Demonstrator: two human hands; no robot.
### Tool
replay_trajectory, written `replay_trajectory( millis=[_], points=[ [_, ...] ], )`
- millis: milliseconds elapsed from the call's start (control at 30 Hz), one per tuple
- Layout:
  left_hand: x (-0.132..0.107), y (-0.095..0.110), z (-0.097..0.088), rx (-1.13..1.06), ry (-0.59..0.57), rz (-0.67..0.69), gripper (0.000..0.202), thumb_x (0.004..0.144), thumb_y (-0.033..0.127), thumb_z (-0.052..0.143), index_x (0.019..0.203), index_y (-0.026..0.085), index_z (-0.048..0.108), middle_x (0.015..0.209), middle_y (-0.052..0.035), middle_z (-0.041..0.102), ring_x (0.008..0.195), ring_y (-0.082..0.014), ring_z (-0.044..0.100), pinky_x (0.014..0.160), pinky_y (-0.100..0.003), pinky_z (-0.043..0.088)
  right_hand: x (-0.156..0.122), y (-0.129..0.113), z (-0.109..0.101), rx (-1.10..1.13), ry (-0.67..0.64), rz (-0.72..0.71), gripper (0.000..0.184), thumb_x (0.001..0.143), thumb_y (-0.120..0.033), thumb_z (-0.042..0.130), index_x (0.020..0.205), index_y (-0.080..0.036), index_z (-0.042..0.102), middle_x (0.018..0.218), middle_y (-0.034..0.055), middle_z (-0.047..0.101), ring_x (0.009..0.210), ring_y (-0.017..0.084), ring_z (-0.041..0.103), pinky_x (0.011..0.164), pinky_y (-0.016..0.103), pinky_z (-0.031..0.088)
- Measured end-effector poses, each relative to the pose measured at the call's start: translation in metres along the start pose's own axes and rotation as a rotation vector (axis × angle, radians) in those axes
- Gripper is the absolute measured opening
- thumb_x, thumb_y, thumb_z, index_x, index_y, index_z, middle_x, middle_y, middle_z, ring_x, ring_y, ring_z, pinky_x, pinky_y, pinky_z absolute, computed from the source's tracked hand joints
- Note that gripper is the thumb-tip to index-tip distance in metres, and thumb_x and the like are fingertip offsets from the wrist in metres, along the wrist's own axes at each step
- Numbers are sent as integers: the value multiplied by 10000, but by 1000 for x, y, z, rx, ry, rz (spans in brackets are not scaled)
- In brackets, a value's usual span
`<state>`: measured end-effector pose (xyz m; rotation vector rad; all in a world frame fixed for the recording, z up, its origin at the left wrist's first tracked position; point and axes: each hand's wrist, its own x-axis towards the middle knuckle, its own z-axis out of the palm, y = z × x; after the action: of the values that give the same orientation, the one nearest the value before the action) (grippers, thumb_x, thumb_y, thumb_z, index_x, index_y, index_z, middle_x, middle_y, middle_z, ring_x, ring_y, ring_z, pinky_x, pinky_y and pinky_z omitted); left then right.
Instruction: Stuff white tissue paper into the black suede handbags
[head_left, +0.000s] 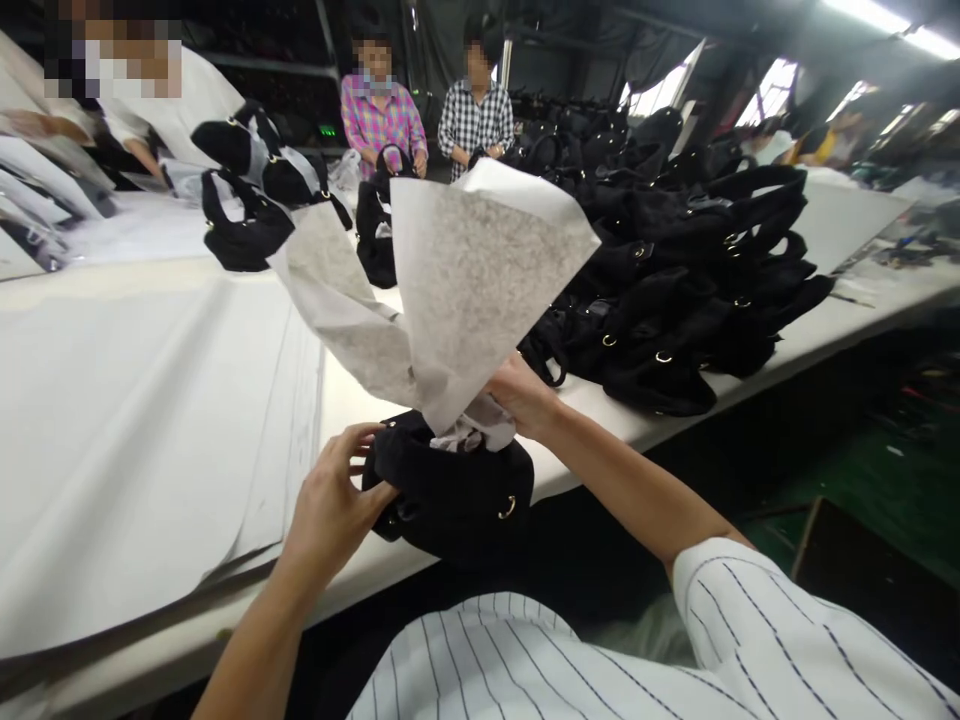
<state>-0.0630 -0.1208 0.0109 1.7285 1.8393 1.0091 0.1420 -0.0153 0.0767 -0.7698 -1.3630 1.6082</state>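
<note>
A black fabric handbag [457,490] with a gold ring on its side stands at the table's near edge. My left hand [341,485] grips its left rim, with the thumb on the near side and the fingers behind. Out of the bag's mouth rises a sheet of white tissue paper [487,270], spread wide at the top and crumpled at the bottom. My right hand [521,395] is closed on the crumpled part just above the opening; the paper hides some of its fingers. The paper's lower end is out of sight inside the bag.
Left of the bag lies a stack of large white paper sheets [150,430]. A big heap of black handbags [667,290] covers the table's right side. More black bags [247,225] stand at the back left. Several people work across the table [352,385].
</note>
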Motion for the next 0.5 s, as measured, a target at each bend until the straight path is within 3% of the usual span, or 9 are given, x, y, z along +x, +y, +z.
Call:
replay_trajectory(
  millis=[133, 233, 367, 500],
  points=[
    [6, 18, 3, 201, 26, 90, 372, 744, 261, 568, 1114, 224, 567, 1119, -92, 546, 1064, -278, 563, 846, -402, 523, -7, 3, 5, -69, -32, -45, 274, 631, -284, 830, 847, -151, 724, 759, 14, 682, 748, 176, 657, 669, 255, 549],
    [13, 23, 5, 291, -22, 71, 319, 750, 205, 515, 1064, 228, 573, 1055, -85, 575, 957, -259, 601, 752, -344, 504, -3, 5, 7, -87, -43, -48, 299, 636, -323, 842, 854, -146, 738, 758, 25, 692, 759, 185, 657, 670, 261, 545],
    [26, 9, 9, 217, 127, 13, 209, 718, 231, 519, 915, 207, 585, 843, -40, 622, 774, -221, 619, 672, -299, 447, -1, 8, 3, -84, -23, -68, 297, 673, -354, 823, 863, -137, 748, 753, 27, 696, 722, 177, 655, 680, 266, 541],
    [36, -10, 16, 110, 272, -106, 121, 741, 284, 499, 774, 197, 577, 737, -43, 630, 697, -210, 611, 637, -296, 436, -7, 3, 0, -198, -74, 53, 291, 702, -345, 796, 901, -137, 753, 732, 10, 685, 701, 164, 639, 628, 238, 514]
  ],
)
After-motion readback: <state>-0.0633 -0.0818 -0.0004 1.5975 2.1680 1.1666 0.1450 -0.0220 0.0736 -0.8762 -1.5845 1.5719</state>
